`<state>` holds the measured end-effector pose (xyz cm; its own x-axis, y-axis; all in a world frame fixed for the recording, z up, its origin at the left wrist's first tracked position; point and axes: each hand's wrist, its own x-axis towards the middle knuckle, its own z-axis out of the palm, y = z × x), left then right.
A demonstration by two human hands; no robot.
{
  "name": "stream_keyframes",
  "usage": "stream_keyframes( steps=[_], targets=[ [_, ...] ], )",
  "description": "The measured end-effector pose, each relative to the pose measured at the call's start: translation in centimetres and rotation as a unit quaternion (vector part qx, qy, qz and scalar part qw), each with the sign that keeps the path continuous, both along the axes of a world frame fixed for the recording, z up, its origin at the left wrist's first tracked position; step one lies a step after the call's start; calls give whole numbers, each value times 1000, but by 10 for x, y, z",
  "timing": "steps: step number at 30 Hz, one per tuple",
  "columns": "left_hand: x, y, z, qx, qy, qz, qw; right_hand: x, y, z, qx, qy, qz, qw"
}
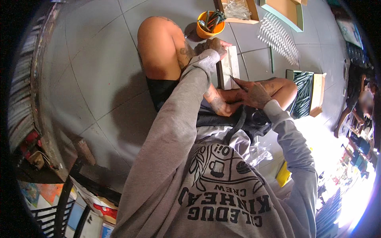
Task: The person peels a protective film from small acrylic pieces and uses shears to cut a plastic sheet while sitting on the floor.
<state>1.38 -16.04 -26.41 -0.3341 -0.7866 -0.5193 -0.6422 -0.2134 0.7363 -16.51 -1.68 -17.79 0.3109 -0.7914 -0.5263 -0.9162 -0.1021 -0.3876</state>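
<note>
A long, narrow pale board (233, 63) lies on the floor in front of my crossed legs, with a whitish, smudged face. At its far end is my left hand (215, 46), fingers curled in and thumb side against the board; what the fingers hold, if anything, is hidden. My right hand (256, 94) is closed beside the near end. From its fingers a thin dark pointed stick (234, 79) reaches to the board's right edge; most of it is covered by the hand.
An orange bucket (202, 31) of dark pieces stands beyond my left hand. Farther right are an open carton of clear pieces (237, 11), an open empty carton (283, 14), rows of white-tipped pieces (279, 39), a green stick (272, 60) and a box of dark green sticks (302, 92).
</note>
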Motion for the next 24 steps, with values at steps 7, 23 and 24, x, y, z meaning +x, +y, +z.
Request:
stream_keyframes(
  steps=[7,23,24],
  targets=[
    [-7,40,-40,-468,-7,28,883,-35,-31,-28,-58,-90,-301,948],
    [-30,75,0,-363,-243,-240,867,-11,-94,-131,-20,-246,-323,914],
    [-33,76,3,-356,-246,-239,870,-12,-95,-136,-14,-250,-332,909]
  ],
)
